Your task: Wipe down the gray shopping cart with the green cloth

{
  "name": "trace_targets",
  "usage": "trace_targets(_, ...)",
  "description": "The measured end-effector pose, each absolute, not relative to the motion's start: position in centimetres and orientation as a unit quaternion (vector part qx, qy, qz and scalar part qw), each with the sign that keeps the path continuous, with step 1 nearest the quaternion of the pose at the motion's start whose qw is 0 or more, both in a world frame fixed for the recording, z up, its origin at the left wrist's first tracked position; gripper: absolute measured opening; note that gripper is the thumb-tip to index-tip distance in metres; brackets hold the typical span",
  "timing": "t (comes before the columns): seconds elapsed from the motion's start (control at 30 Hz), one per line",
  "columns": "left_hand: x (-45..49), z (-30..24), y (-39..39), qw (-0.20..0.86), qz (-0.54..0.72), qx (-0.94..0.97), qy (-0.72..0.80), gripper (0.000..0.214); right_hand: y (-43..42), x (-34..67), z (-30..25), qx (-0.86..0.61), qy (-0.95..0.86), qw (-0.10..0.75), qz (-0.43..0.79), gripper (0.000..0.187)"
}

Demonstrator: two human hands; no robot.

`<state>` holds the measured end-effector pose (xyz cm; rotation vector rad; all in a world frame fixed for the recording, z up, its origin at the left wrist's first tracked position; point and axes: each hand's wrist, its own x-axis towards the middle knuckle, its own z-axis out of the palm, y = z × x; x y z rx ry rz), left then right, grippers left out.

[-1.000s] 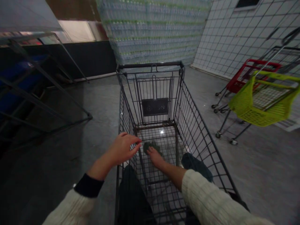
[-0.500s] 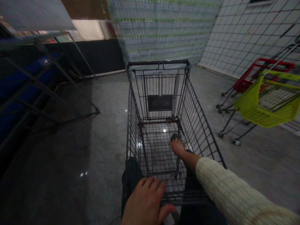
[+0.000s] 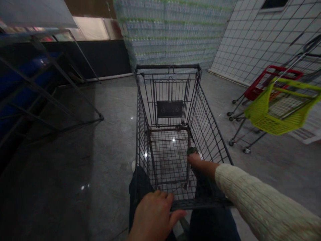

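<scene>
A dark wire shopping cart (image 3: 168, 67) stretches ahead of me, seen from its handle end. My left hand (image 3: 152, 216) sits at the near end, fingers curled over the black cart handle (image 3: 200, 204). My right hand (image 3: 198, 162), in a cream knit sleeve, reaches over the handle into the basket, low near the right wall. At its fingertips is a small dark green item (image 3: 192, 151), soft-looking, with its exact kind hidden by the fingers and dim light. My dark trousers (image 3: 140, 187) show just behind the cart.
A wall of shrink-wrapped bottle packs (image 3: 170, 33) rises ahead. To the right are a lime-green basket (image 3: 276, 110) on a cart and a red-rimmed cart (image 3: 265, 83) by a white tiled wall (image 3: 260, 40). A dark metal rack (image 3: 50, 77) stands at left on a grey floor.
My left hand has moved from the cart's left side down onto the handle. My right hand has moved rightward inside the basket, and the green item has moved along with it.
</scene>
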<state>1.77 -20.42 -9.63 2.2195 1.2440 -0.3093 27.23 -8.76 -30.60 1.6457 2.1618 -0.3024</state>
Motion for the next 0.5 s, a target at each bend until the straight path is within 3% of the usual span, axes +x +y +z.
trace_targets(0.2,2.2,-10.1,-20.6,0.259,-0.073,0.849,0.454,0.044,-11.0,17.2,-31.9,0.481,0.846,0.175,-0.151,0.045)
trace_targets(0.33,1.8,-10.2,-20.7,0.244,-0.054,0.857,0.452,0.042,-12.7,14.5,-32.1,0.324,0.913,0.142,-0.206,0.042)
trace_targets(0.5,1.8,-10.9,-21.3,0.203,-0.048,0.865,0.457,0.045,-11.8,23.2,-31.0,0.449,0.852,0.219,-0.157,0.043)
